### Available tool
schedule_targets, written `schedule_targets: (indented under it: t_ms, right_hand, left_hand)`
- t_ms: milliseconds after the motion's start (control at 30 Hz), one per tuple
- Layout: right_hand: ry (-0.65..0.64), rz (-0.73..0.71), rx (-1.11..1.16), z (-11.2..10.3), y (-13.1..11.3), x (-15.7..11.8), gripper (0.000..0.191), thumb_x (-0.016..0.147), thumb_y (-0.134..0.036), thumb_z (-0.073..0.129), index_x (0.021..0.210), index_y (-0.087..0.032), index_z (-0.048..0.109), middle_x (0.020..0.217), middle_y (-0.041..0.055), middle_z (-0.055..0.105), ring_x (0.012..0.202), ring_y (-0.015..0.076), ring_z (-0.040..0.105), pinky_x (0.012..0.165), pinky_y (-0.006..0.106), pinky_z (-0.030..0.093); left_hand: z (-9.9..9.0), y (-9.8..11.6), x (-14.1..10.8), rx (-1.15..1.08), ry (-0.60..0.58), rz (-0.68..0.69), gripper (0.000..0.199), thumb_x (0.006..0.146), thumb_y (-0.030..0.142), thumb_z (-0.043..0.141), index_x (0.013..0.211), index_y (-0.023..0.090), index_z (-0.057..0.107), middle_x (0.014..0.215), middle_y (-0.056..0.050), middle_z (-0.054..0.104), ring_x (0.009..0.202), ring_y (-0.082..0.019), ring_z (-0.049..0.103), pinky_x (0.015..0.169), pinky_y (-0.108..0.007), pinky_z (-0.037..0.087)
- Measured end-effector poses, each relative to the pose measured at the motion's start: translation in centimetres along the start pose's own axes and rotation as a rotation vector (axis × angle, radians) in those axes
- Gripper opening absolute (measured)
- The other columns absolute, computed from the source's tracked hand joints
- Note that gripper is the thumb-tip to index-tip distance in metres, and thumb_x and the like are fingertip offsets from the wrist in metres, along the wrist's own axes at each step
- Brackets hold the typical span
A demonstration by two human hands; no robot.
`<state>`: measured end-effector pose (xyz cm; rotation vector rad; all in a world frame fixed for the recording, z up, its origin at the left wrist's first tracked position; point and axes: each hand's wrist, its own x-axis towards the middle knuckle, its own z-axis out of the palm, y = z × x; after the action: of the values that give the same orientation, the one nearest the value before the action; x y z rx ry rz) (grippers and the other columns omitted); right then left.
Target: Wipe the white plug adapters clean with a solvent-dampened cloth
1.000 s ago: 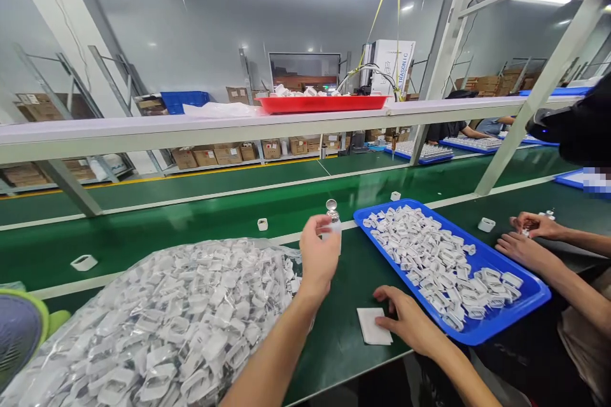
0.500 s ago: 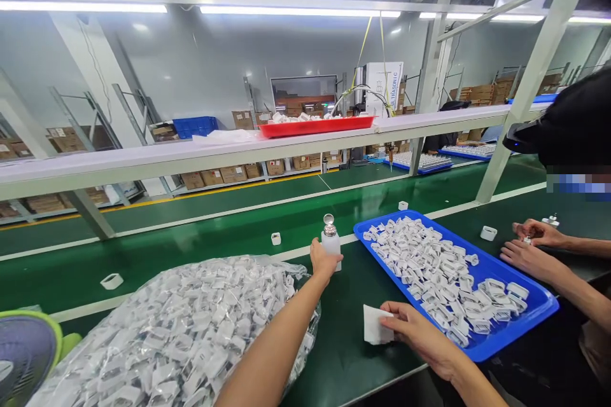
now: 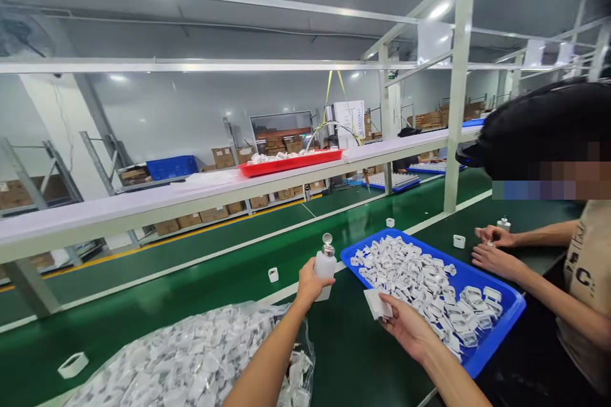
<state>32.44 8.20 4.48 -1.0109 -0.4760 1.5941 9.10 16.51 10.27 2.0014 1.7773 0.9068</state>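
My left hand (image 3: 312, 281) is wrapped round a white plastic pump bottle (image 3: 326, 262) with a metal top, its round lid tipped up. Between the thumb and fingers of my right hand (image 3: 405, 324) is a folded white cloth (image 3: 378, 304), held near the left edge of a blue tray (image 3: 482, 362). Many small white plastic housings (image 3: 410, 267) lie heaped in that tray. Below and left of my left hand, a clear plastic bag (image 3: 191, 356) is full of similar white pieces.
Single white housings stand on the green belt (image 3: 157, 292). To the right, a co-worker's hands (image 3: 494, 248) handle a small part beside another bottle (image 3: 503, 224). A raised shelf (image 3: 119, 203) bears a red tray (image 3: 291, 165); a post (image 3: 458, 102) rises behind the blue tray.
My left hand has lifted the bottle and tilted it slightly. My right hand has raised the cloth toward the blue tray. The view has swung up and to the right.
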Motion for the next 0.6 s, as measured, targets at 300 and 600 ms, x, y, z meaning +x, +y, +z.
schedule_targets:
  t_ms: [300, 600]
  right_hand:
    - [-0.056, -0.154, 0.028, 3.4, -2.7, 0.6, 0.028, 0.098, -0.032, 0.066, 0.121, -0.016, 0.064, 0.12, 0.0078, 0.067, 0.098, 0.0208, 0.068, 0.083, 0.04, 0.06]
    - [-0.132, -0.147, 0.022, 4.5, -3.0, -0.3, 0.029, 0.098, -0.034, 0.065, 0.122, -0.016, 0.063, 0.121, 0.0081, 0.066, 0.099, 0.0211, 0.068, 0.084, 0.041, 0.059]
  left_hand:
    - [-6.3, 6.7, 1.9, 0.446, -0.347, 0.382, 0.04, 0.08, 0.035, 0.082, 0.114, 0.018, 0.069, 0.116, -0.007, 0.069, 0.106, -0.026, 0.066, 0.092, -0.047, 0.055]
    - [-8.1, 9.8, 1.2, 0.77, -0.442, 0.478, 0.047, 0.074, 0.032, 0.086, 0.114, 0.018, 0.068, 0.12, -0.008, 0.069, 0.108, -0.026, 0.066, 0.091, -0.045, 0.056]
